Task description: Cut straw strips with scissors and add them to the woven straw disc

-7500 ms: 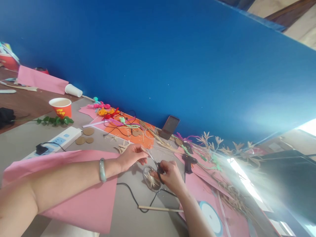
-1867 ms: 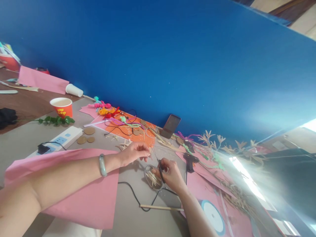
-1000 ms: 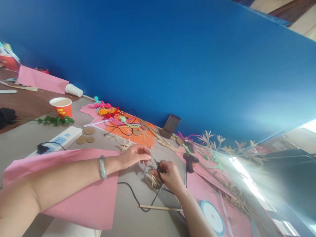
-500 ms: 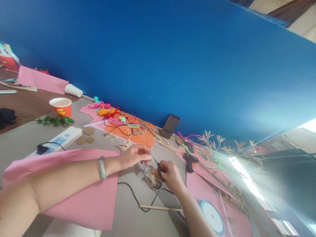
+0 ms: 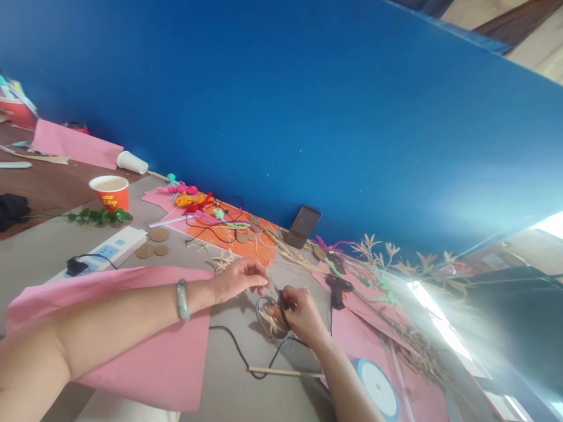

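Since half a second ago, our right hand seems to have spread the scissors slightly, the lower loop swinging outward, while our left hand has barely shifted. We grip the scissors by their black handles in the right hand; the left has thumb and fingertips pinched together beside the blades, seemingly on a piece too small to make out. On the desk, below the scissors and partly behind our right thumb, a round dish holds pale slivers. A black glue gun lies to the right of the right hand. To snip cleanly, we should pinch close to the cut, keep our fingertips clear of the blades, and close them in short, unhurried strokes near the tips.
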Motion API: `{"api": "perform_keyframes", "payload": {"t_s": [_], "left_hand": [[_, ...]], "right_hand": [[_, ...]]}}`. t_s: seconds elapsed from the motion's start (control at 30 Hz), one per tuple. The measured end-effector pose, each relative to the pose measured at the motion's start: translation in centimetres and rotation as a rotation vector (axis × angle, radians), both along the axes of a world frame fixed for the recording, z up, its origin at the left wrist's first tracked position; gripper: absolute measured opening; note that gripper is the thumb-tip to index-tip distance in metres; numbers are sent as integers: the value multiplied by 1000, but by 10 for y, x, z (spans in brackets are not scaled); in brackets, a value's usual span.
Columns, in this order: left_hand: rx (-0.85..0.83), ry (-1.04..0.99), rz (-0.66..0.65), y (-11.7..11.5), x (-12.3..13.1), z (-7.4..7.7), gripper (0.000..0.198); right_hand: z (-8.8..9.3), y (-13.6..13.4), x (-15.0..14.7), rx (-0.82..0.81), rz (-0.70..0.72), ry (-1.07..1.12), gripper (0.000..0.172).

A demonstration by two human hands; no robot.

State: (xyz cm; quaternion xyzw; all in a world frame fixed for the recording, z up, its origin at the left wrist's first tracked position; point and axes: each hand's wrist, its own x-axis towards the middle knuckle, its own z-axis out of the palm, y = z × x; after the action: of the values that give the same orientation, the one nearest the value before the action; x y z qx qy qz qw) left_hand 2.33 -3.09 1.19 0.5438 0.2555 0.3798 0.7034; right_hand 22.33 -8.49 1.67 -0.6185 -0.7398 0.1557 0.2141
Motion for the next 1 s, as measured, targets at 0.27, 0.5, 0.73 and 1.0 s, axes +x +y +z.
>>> {"api": "perform_keyframes", "payload": {"t_s": [0.27,0.5,0.73,1.0], "left_hand": [[5,13,-3,-2,-1,3,16],[40,28,-12,-3,-2,6,14],[46,65,-11,-3,-3,7,14],[-80,-73,36,-1,0,5,14]], "right_hand": [[-2,2,1,-17,0,46,35],[-3,1,2,-37,-22,87,36],[-3,3,4,-25,-41,68,39],[-6,4,5,28,-79,123,41]]}}
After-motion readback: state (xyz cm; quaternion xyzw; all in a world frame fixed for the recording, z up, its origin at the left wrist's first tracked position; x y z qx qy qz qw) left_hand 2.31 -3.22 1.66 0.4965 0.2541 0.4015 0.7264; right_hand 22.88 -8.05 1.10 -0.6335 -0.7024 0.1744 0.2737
